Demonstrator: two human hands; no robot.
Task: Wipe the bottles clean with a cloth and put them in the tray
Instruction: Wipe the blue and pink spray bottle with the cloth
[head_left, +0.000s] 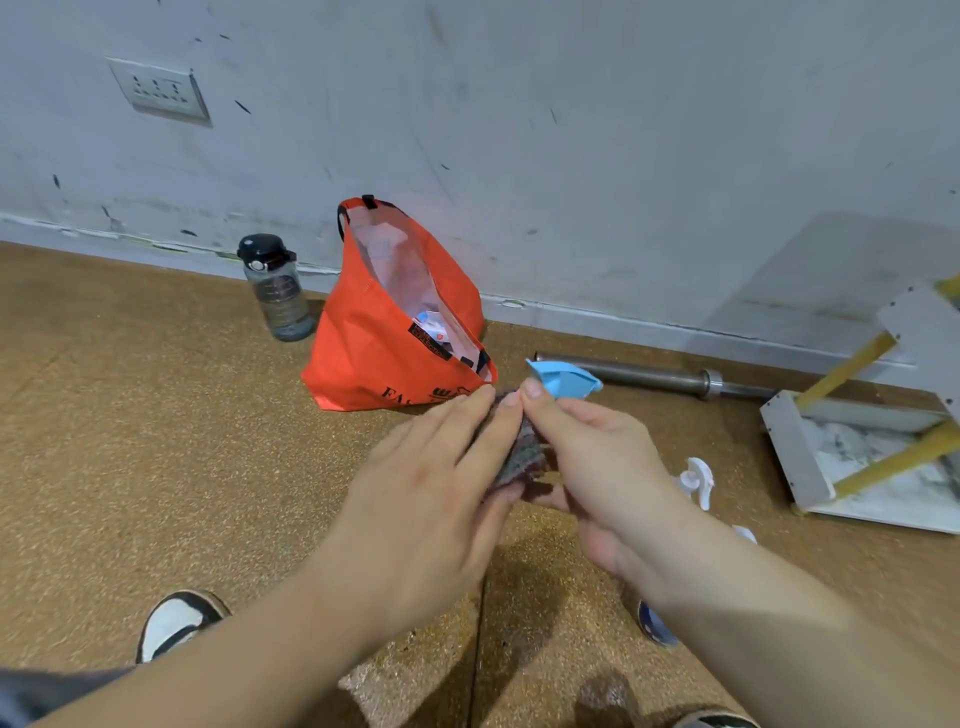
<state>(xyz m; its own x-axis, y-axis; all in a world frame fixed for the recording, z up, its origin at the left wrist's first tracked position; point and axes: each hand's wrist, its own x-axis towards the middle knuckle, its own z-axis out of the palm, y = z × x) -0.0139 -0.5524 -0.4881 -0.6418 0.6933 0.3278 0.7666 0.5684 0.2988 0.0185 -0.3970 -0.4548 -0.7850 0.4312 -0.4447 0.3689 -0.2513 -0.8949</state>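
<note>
The left hand (441, 478) is lying flat on a dark cloth (524, 452), with its fingers straight and pressing. The right hand (597, 457) is gripping a bottle (563, 379) from the other side, fingers curled and thumb pointing up. Only the bottle's blue spray top is showing; the cloth is hiding the rest. Both hands are holding it up over the brown floor (130, 441). A white tray (792, 452) is sitting well off to the right. An orange bag (374, 353) and a water bottle (278, 296) are standing by the wall.
</note>
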